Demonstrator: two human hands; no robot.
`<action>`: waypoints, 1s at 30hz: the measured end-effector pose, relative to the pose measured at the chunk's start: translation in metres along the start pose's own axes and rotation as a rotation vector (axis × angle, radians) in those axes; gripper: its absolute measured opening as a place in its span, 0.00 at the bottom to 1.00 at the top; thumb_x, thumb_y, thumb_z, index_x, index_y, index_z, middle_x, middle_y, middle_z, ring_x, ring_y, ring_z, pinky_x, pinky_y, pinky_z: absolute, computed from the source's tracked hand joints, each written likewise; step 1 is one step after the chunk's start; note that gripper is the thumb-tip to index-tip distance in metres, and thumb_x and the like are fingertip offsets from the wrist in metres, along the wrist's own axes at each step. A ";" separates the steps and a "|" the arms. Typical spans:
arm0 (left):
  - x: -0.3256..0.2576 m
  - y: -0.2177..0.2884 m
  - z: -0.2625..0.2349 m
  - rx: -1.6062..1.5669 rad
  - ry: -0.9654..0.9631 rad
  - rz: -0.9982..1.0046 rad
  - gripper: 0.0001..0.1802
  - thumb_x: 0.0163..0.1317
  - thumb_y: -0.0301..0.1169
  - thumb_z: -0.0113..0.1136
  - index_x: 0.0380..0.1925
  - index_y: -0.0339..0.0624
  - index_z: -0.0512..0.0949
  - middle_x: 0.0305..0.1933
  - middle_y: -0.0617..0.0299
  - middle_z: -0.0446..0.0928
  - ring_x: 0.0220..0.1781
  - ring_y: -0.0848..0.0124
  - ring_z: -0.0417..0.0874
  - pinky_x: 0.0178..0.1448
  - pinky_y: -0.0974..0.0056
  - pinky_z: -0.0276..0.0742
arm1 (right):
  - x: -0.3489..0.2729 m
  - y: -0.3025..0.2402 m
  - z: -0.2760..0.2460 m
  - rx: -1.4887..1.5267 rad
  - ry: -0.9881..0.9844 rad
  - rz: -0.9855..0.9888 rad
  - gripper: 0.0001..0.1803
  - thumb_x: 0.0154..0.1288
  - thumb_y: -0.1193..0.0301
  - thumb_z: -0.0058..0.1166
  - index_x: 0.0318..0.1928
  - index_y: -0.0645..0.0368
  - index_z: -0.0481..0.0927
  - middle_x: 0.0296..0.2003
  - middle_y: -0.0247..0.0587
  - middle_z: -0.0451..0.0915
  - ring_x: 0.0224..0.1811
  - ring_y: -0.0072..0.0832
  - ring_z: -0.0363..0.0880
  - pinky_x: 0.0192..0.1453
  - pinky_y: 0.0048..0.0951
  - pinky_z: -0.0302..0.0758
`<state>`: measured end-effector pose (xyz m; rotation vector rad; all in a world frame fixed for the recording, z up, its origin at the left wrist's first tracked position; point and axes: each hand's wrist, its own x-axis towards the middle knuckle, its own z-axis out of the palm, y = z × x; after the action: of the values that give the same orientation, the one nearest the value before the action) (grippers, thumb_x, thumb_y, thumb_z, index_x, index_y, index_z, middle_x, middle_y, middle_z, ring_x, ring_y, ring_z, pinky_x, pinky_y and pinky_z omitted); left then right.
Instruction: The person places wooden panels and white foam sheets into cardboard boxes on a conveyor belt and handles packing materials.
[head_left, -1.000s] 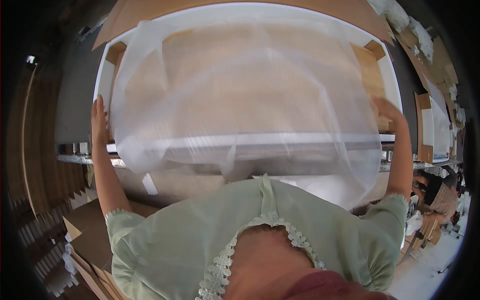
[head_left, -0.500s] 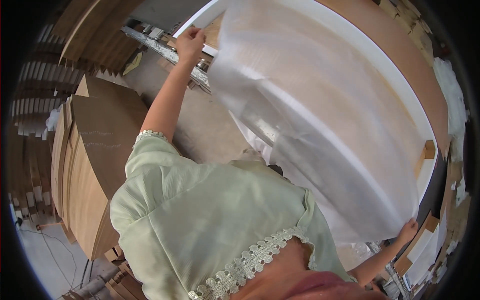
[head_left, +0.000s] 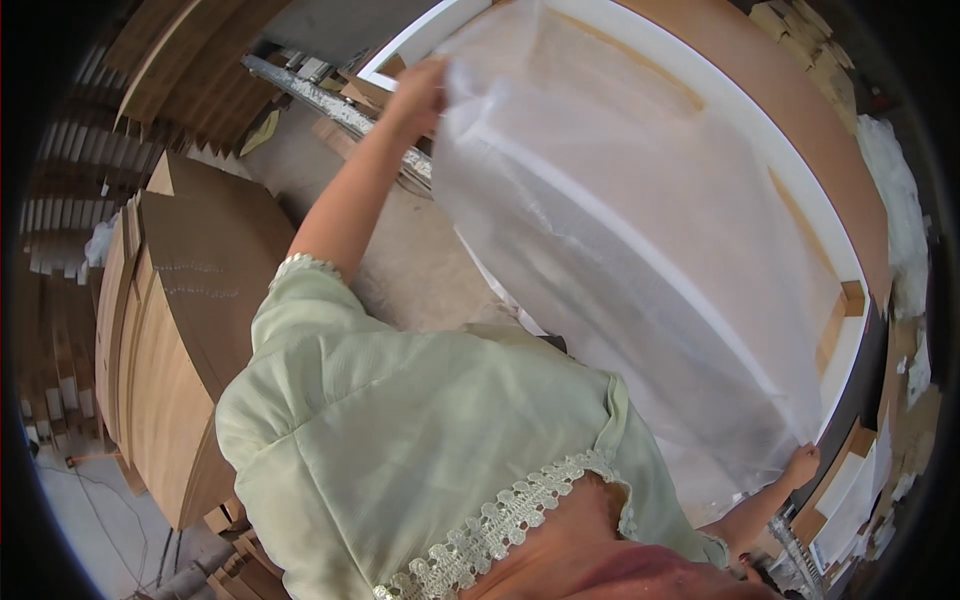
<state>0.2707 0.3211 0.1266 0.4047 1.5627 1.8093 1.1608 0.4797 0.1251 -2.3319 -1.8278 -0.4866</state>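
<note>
Translucent sheet (head_left: 640, 230) is spread over the shallow white-walled frame (head_left: 848, 345), its near part hanging past the near edge. 2 hands, well apart, both clamped on it: left hand (head_left: 418, 95) on the sheet's left edge, fingers blurred; right hand (head_left: 802, 465) pinching the near right corner. 1 small brown block (head_left: 852, 298) sits inside the frame's right end. Brown cardboard (head_left: 790, 90) runs along the far side. Stacked brown panels (head_left: 165, 370) stand at left, well apart from the sheet.
</note>
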 end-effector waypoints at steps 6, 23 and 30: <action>0.037 0.063 -0.092 1.492 0.336 0.459 0.18 0.58 0.46 0.50 0.40 0.46 0.77 0.40 0.48 0.77 0.43 0.50 0.77 0.47 0.55 0.72 | 0.010 -0.014 -0.014 -0.086 -0.077 0.152 0.17 0.60 0.62 0.41 0.40 0.60 0.78 0.37 0.55 0.78 0.42 0.52 0.75 0.45 0.45 0.72; 0.109 0.015 -0.041 1.657 -0.096 0.344 0.19 0.55 0.47 0.53 0.36 0.44 0.81 0.35 0.53 0.80 0.39 0.51 0.80 0.45 0.55 0.74 | 0.015 -0.238 -0.025 0.309 -0.153 -0.544 0.29 0.60 0.59 0.51 0.60 0.54 0.64 0.61 0.55 0.60 0.62 0.49 0.59 0.63 0.41 0.58; 0.100 0.032 0.029 2.176 -0.344 0.467 0.22 0.50 0.42 0.62 0.43 0.44 0.75 0.43 0.50 0.77 0.46 0.53 0.77 0.50 0.55 0.73 | 0.004 -0.260 0.008 -0.113 -0.990 -0.310 0.57 0.47 0.45 0.57 0.68 0.47 0.35 0.65 0.65 0.44 0.63 0.59 0.54 0.66 0.44 0.55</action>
<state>0.2088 0.4091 0.1433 1.8697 2.5407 -0.5827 0.9127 0.5511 0.0956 -2.5866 -2.5991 0.7157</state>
